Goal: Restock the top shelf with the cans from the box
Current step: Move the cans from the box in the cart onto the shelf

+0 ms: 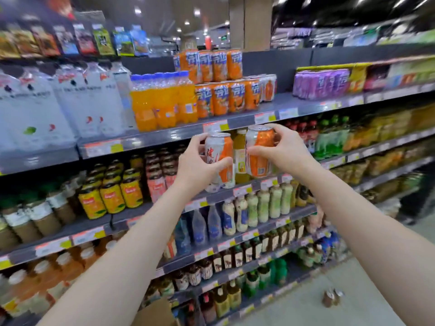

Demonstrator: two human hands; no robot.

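Observation:
My left hand (199,163) grips a white-and-orange can (221,151), held upright just below the top shelf's front edge. My right hand (286,149) grips a second white-and-orange can (260,150) beside it, a little higher. The top shelf (289,102) has bare grey surface to the right of a few matching white-and-orange cans (268,87). A corner of the cardboard box (155,314) shows at the bottom edge, between my forearms.
Stacked orange soda cans (221,83) and orange soda bottles (162,102) stand on the top shelf at left of the gap; purple can packs (320,83) sit at right. Lower shelves are packed with bottles. A small object (332,297) lies on the aisle floor.

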